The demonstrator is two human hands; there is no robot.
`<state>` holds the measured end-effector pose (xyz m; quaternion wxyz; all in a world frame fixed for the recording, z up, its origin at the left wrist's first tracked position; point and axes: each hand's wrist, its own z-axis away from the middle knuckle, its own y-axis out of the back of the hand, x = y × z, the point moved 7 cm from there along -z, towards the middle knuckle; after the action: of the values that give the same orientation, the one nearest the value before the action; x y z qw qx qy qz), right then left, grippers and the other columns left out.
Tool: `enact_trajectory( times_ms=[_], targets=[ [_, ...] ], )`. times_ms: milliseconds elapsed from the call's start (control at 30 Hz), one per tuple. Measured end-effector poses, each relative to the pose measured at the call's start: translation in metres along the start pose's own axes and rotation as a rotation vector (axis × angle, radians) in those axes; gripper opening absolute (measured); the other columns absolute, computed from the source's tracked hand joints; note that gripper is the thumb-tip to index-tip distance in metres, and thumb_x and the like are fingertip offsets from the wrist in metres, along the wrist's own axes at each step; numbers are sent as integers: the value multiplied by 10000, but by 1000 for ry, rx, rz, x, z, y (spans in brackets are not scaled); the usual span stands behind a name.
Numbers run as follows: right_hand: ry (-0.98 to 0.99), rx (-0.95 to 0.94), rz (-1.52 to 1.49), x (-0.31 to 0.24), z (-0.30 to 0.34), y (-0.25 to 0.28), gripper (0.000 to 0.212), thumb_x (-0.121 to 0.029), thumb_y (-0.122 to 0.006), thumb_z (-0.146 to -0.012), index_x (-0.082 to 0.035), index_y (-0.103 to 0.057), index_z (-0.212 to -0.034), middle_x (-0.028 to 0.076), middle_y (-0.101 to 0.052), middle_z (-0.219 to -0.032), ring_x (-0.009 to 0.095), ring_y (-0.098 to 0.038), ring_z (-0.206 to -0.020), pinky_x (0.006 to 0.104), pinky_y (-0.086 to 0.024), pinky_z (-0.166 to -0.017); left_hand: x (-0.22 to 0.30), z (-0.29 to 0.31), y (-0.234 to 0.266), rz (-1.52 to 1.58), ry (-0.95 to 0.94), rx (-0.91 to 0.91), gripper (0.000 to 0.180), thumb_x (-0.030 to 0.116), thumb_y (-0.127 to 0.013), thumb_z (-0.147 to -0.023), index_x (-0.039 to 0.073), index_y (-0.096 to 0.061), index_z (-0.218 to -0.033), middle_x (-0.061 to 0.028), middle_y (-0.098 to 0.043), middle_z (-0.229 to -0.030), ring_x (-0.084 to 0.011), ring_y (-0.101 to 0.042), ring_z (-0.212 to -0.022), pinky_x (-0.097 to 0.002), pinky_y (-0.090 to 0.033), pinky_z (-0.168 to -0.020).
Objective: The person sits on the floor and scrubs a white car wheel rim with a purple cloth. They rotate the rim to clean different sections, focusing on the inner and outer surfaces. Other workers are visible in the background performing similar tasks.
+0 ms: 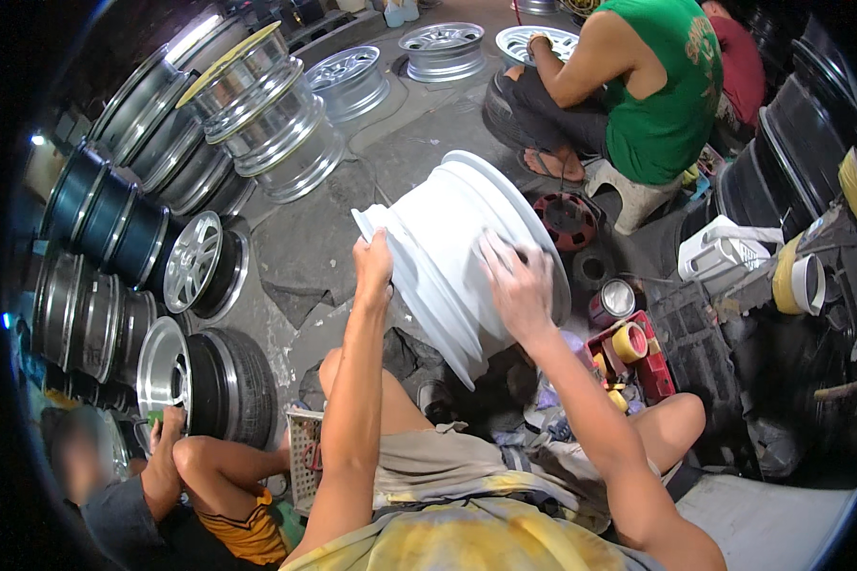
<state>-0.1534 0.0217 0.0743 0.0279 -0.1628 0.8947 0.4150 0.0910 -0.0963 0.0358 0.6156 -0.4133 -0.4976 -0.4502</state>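
Note:
A white-coated wheel rim (448,249) is tilted on its side in front of me, above my lap. My left hand (374,261) is closed around its near left lip. Against the outer face of the barrel, toward the right, lies my right hand (521,285), its fingers bent and blurred by motion. A dark patch shows between those fingers; what it is I cannot make out. Just right of the rim stand an opened can (612,303) and a red crate (653,357) holding rolls of yellow tape (628,342).
Stacked metal rims (274,124) and dark rims (105,224) line the left. One person in a green shirt (665,95) sits ahead, hands at another rim (537,43). Another person works at lower left beside a tyred wheel (243,381). A white jug (724,255) stands right.

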Motion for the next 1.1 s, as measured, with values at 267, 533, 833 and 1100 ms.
enact_trajectory(
  times_ms=[267, 533, 833, 1100],
  targets=[
    [172, 22, 76, -6, -21, -4, 374, -263, -664, -970, -159, -733, -1323, -12, -667, -1352, 271, -510, -1288, 484, -379, -1097, -12, -5, 20, -70, -17, 55, 410, 237, -510, -1081, -115, -598, -1270, -190, -718, -1123, -239, -706, -977, -384, -550, -845],
    [151, -120, -291, -57, -50, -40, 331, -297, -597, -1036, -154, -747, -1294, 30, -692, -1339, 300, -492, -1351, 543, -291, -1186, 1, -35, 10, 35, 48, 20, 433, 287, -487, -1108, -102, -663, -1177, -141, -728, -1039, -197, -689, -918, -384, -537, -814],
    [283, -102, -191, -54, -83, -56, 341, -308, -576, -1036, -151, -761, -1276, 44, -671, -1369, 296, -500, -1384, 558, -320, -1176, -15, -30, 15, -72, -14, 24, 445, 337, -458, -1127, -60, -649, -1193, -119, -724, -1030, -201, -706, -873, -359, -557, -782],
    [205, -23, -29, -14, -4, -33, 392, -292, -670, -976, -193, -731, -1351, -19, -629, -1463, 267, -477, -1448, 567, -281, -1225, 6, -51, 26, -2, 59, 13, 482, 337, -465, -1115, -105, -646, -1179, -144, -725, -1004, -231, -723, -879, -396, -573, -783]
  ],
)
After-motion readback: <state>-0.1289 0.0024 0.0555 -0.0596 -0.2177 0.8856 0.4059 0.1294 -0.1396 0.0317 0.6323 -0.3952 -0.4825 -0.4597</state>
